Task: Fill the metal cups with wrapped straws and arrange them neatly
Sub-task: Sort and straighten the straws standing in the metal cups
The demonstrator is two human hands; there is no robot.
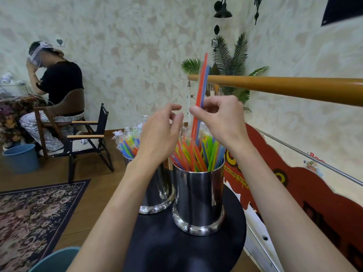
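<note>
The right hand (220, 118) pinches a red and a blue straw (201, 83), standing nearly upright directly above the nearer metal cup (198, 199). The left hand (159, 134) hovers alongside, loosely curled, apparently holding nothing

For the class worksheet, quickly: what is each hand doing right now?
Left hand: open, fingers loosely curled, holding nothing, above the metal cups.
Right hand: pinching a red straw and a blue straw, raised upright.
</note>
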